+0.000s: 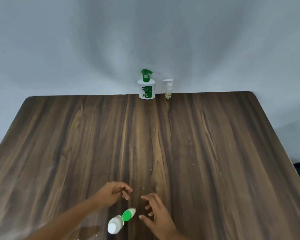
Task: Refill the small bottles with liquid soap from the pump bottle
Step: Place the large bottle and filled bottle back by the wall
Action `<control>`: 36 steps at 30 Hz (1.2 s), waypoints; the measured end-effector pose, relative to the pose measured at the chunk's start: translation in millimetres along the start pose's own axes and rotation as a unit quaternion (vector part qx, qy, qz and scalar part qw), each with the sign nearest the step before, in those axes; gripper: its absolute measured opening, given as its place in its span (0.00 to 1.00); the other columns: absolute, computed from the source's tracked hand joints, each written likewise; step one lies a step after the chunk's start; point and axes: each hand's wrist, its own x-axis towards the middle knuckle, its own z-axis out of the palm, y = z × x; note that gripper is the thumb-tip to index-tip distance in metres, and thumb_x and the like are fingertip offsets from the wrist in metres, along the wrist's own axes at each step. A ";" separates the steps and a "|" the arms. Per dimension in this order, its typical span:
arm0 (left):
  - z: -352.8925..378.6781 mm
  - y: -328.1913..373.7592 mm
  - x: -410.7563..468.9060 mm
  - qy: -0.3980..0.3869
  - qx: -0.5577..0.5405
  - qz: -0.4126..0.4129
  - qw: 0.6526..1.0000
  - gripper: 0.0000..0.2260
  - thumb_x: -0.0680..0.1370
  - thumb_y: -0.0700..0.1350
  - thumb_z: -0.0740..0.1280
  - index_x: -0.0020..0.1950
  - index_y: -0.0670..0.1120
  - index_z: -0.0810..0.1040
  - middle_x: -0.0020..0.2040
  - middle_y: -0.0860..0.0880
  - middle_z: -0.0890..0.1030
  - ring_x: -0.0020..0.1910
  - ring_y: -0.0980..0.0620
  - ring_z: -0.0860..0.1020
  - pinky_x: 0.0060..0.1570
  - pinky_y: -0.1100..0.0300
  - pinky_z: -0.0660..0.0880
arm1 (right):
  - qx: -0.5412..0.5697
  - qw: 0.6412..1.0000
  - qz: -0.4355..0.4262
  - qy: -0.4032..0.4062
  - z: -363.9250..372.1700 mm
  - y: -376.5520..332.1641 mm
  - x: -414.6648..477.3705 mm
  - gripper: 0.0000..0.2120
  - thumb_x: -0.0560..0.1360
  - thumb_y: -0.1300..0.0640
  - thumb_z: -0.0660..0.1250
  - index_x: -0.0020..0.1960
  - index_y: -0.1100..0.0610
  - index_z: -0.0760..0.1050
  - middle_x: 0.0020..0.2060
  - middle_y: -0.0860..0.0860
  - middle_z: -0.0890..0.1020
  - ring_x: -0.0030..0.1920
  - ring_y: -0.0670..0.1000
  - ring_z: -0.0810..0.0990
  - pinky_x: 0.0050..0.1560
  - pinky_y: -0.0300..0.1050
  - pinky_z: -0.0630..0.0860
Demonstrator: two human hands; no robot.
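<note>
A white plastic pump bottle with a green pump head [146, 89] stands at the far edge of the dark wood-grain table [215, 144]. Just right of the pump bottle stands a small clear pump bottle [168, 89]. Well in front of the pump bottle lies a blurred small white bottle with a green cap [120, 220]. The left hand [116, 190], loosely curled, and the right hand [157, 213], fingers spread, hover by it, grasping nothing.

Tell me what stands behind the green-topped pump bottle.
Only the pale wall shows behind the pump bottle, which stands at the far edge of the table. The wall right behind its body is covered.
</note>
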 end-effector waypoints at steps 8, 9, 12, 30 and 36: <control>12.3 5.6 -6.7 0.021 -0.035 -0.039 0.998 0.14 0.76 0.29 0.59 0.49 0.45 0.80 0.43 0.48 0.84 0.47 0.52 0.82 0.55 0.58 0.76 | 0.004 1.000 -0.001 -0.004 8.1 -17.8 18.0 0.22 0.70 0.54 0.66 0.62 0.42 0.70 0.58 0.37 0.67 0.44 0.42 0.76 0.45 0.32 0.73; 13.9 7.4 -7.6 0.019 -0.040 -0.046 0.998 0.14 0.76 0.30 0.59 0.50 0.44 0.80 0.44 0.48 0.84 0.48 0.52 0.82 0.55 0.58 0.76 | 0.001 1.000 -0.003 -0.010 8.3 -17.5 18.9 0.21 0.70 0.55 0.66 0.62 0.45 0.71 0.58 0.37 0.68 0.44 0.42 0.76 0.46 0.35 0.75; 15.4 8.0 -9.7 0.018 -0.061 -0.072 0.995 0.13 0.77 0.31 0.59 0.50 0.44 0.80 0.45 0.48 0.85 0.49 0.53 0.82 0.56 0.57 0.76 | -0.013 1.000 -0.009 -0.026 7.6 -15.9 19.4 0.22 0.69 0.58 0.64 0.62 0.49 0.71 0.58 0.40 0.68 0.45 0.43 0.75 0.48 0.38 0.75; 26.9 -2.2 14.1 0.074 -0.123 -0.129 0.981 0.09 0.57 0.53 0.67 0.33 0.56 0.83 0.36 0.48 0.85 0.38 0.55 0.80 0.44 0.56 0.75 | -0.015 0.997 -0.058 -0.040 -1.3 -7.2 37.7 0.13 0.70 0.50 0.69 0.53 0.51 0.76 0.49 0.44 0.75 0.47 0.43 0.77 0.46 0.41 0.74; 25.8 36.1 56.2 0.121 -0.211 -0.087 0.966 0.13 0.73 0.28 0.64 0.40 0.44 0.82 0.34 0.51 0.84 0.34 0.59 0.79 0.36 0.70 0.73 | 0.043 0.995 -0.020 0.083 -35.5 3.2 66.8 0.10 0.70 0.57 0.71 0.49 0.51 0.75 0.45 0.41 0.76 0.45 0.41 0.77 0.43 0.38 0.74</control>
